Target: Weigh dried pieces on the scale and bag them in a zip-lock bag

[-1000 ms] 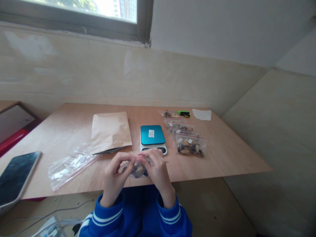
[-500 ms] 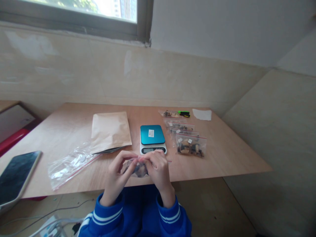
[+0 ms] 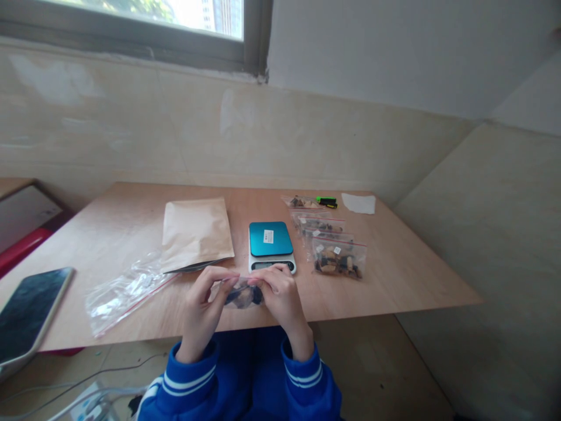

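Free room and obstacles on the surface. We see both hands at the near edge, closed on a small bag: left hand, right hand. Directly beyond them stands the scale, blocking a straight reach forward. To its left lies the paper pouch, with empty clear bags nearer the edge; between pouch and scale we note a narrow bare lane. To the right, filled bags lie in a row reaching back to a marker and white sheet. The far-left corner and the right margin are bare. A phone lies off the left edge
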Available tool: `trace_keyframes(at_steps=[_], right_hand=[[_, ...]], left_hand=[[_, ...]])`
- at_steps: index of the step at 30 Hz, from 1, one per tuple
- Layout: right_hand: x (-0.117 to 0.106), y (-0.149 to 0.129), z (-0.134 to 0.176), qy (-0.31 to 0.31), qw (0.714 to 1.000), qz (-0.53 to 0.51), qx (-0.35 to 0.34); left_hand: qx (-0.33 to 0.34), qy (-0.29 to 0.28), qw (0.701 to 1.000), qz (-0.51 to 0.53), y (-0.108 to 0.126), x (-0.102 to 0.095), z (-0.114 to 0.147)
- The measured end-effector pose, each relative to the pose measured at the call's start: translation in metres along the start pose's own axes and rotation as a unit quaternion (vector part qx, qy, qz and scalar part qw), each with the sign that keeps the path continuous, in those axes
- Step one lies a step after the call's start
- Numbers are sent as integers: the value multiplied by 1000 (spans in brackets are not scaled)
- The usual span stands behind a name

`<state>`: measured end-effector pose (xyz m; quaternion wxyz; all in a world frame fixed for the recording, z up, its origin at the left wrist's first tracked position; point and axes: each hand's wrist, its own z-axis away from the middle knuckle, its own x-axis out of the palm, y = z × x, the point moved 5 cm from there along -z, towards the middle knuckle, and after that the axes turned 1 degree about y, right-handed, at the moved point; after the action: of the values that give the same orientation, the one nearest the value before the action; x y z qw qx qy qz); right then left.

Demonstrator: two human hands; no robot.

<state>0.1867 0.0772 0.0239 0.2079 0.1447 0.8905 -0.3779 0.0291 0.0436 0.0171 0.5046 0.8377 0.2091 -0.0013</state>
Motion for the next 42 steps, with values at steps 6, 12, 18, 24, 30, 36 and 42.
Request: trace_keyframes(at_steps=[6, 12, 18, 24, 30, 36, 42], right_hand=[[0, -2, -1, -16, 1000, 2, 8], [-2, 3, 0, -28, 999, 14, 17], [-3, 1, 0, 0, 1000, -1, -3], [-7, -7, -4, -7, 1000, 12, 12], [-8, -14, -5, 10, 1000, 13, 11], [-12, -15, -2, 72, 997, 18, -5], [-12, -17, -3, 59, 998, 21, -1]], left_hand=[[1, 9, 1000, 0, 2, -1, 0], [-16, 32, 999, -1, -4, -9, 0], [0, 24, 1000, 0, -2, -10, -2], [-73, 27, 996, 43, -3, -3, 1], [-90, 18, 994, 66, -3, 0, 1], [-71, -8, 997, 42, 2, 4, -1], [-42, -47, 998, 3, 5, 7, -2]])
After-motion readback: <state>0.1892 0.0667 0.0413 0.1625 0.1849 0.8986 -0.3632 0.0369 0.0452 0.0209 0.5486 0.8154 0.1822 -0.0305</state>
